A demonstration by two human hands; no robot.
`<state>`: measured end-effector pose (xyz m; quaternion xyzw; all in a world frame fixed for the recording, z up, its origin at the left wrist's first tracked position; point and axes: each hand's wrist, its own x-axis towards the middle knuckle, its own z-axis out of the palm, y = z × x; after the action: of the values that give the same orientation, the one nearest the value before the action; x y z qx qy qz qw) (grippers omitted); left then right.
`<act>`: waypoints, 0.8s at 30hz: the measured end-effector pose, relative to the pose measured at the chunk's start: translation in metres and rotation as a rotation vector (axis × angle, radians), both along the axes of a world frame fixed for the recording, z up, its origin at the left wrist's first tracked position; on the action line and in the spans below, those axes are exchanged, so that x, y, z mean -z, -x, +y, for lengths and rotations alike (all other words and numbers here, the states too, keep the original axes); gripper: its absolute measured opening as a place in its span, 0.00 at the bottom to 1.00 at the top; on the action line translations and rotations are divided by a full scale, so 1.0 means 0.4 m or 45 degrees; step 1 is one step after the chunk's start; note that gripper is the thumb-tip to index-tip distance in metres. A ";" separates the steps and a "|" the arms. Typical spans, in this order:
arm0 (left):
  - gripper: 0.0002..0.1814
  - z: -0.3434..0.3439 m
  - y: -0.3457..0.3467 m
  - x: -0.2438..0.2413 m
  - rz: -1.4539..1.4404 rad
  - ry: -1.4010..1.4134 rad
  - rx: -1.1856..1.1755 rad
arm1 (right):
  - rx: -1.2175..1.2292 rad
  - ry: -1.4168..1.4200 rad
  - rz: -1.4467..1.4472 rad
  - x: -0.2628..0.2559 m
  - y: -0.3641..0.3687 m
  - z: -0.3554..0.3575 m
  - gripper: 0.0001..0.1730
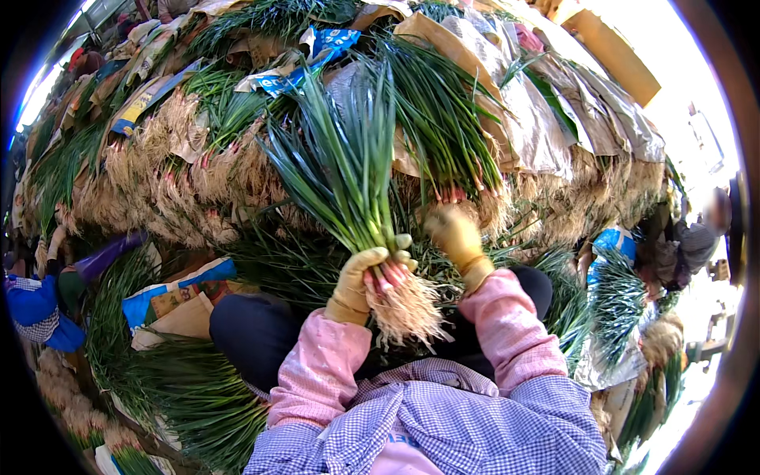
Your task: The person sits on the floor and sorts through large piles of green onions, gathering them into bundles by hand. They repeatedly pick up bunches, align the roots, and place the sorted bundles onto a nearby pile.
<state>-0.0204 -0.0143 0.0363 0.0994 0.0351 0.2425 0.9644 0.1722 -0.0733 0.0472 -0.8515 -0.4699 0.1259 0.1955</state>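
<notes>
My left hand (pixel 351 288), in a yellowish work glove, is wrapped around a bunch of green onions (pixel 350 184) just above the reddish stem bases. Their dark green leaves fan upward and away from me, while the pale stringy roots (pixel 409 306) hang toward my lap. My right hand (pixel 456 238), gloved alike, is blurred, to the right of this bunch. It appears just below the roots of another green onion bunch (pixel 448 119) lying on the pile; whether it touches them or holds anything is unclear.
A long heap of green onions, roots (pixel 196 196) facing me, spans the view beyond my hands. Sacking (pixel 528 124) covers parts of it. Loose leaves (pixel 202 392) and a printed sack (pixel 178 300) lie at left. People are at the left (pixel 44 312) and right (pixel 692 243).
</notes>
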 end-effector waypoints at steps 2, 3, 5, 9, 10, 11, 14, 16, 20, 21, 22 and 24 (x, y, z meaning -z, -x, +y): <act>0.31 0.007 -0.011 -0.002 -0.023 0.051 -0.014 | 0.288 0.013 -0.646 -0.047 -0.116 0.011 0.13; 0.28 0.018 -0.025 0.030 -0.097 0.038 0.093 | 0.318 0.068 -1.227 0.003 -0.180 0.011 0.12; 0.23 0.010 -0.025 0.056 -0.037 0.052 0.098 | 0.204 0.314 -0.817 -0.046 -0.164 0.033 0.12; 0.17 0.003 -0.058 0.004 0.269 -0.043 -0.010 | -0.017 -0.217 -0.425 -0.068 -0.035 -0.021 0.06; 0.15 0.028 -0.067 0.059 0.448 -0.221 0.066 | -0.061 0.070 -0.332 -0.096 0.024 -0.029 0.06; 0.17 0.047 -0.055 0.111 0.451 -0.342 0.272 | -0.268 0.190 -0.439 -0.030 0.049 -0.045 0.06; 0.21 0.015 -0.085 0.083 0.484 -0.250 0.088 | -0.504 0.034 -0.230 0.019 0.019 -0.099 0.07; 0.16 -0.004 -0.085 0.084 0.247 -0.108 -0.026 | -0.111 0.192 0.085 0.065 -0.096 -0.113 0.07; 0.13 -0.016 -0.063 0.060 -0.006 -0.127 0.012 | 0.030 -0.416 1.719 -0.022 -0.003 -0.027 0.15; 0.13 -0.018 -0.066 0.062 -0.040 -0.183 0.022 | -0.086 -0.439 1.880 -0.032 0.026 0.004 0.15; 0.13 -0.027 -0.062 0.058 0.035 -0.128 0.014 | -0.028 -0.499 1.948 0.009 0.047 0.040 0.12; 0.14 -0.032 -0.040 0.037 0.097 -0.138 -0.003 | -0.130 -0.545 2.035 0.079 0.056 0.083 0.07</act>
<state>-0.0044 -0.0271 0.0216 0.1606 0.0588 0.2411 0.9553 0.1500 -0.0400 0.0155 -0.4274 -0.2412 0.6096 0.6225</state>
